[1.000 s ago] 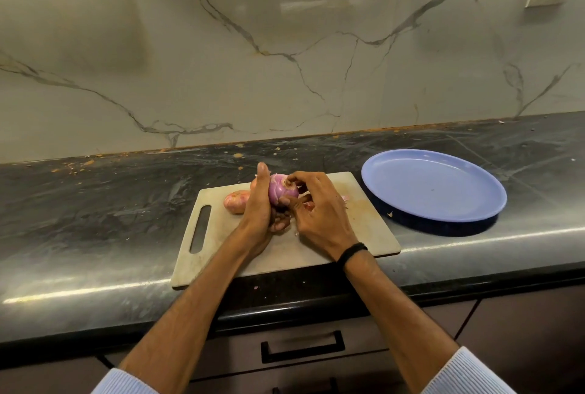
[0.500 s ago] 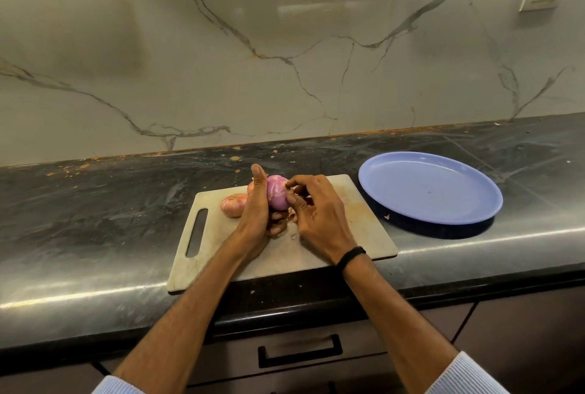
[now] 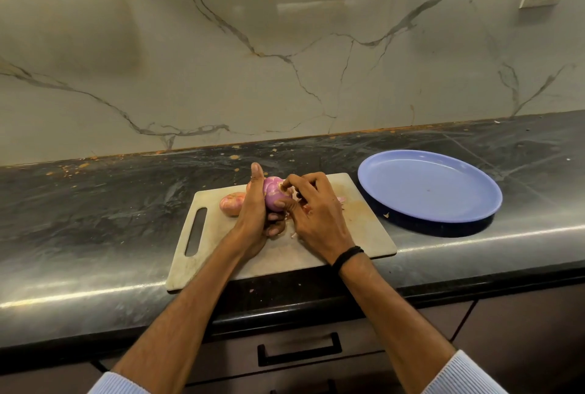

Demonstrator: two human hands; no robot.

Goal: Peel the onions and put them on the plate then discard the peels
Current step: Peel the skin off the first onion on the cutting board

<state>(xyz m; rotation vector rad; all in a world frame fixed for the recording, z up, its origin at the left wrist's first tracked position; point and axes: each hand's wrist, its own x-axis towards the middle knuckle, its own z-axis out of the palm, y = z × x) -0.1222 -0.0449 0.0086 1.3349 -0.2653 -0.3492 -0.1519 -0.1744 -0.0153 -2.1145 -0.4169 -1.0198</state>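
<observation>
Sitting left of the frame's centre, the purple onion (image 3: 274, 194) was held just above the cutting board (image 3: 364, 235), mostly bare of its dry skin. One end appeared to point up and rightward, so its long axis leaned toward the right hand (image 3: 319, 216). The left hand (image 3: 253, 213) gripped it from the left, thumb upright behind it and fingers curled beneath. The right hand pinched at it, with the forefinger hooked on the top end and the thumb pressed against the near side. An unpeeled onion (image 3: 232, 203) lay on the board just left of the left hand, well clear of the picking. A few peel scraps (image 3: 340, 199) lay beside the right hand. The blue plate (image 3: 474, 219) sat at the right of the frame, just beyond the board's right edge, so the right hand was nearer to it. Between hands and plate lay only board, which probably left an easy rightward carry. The counter's front edge (image 3: 443, 283) ran close below the board.
</observation>
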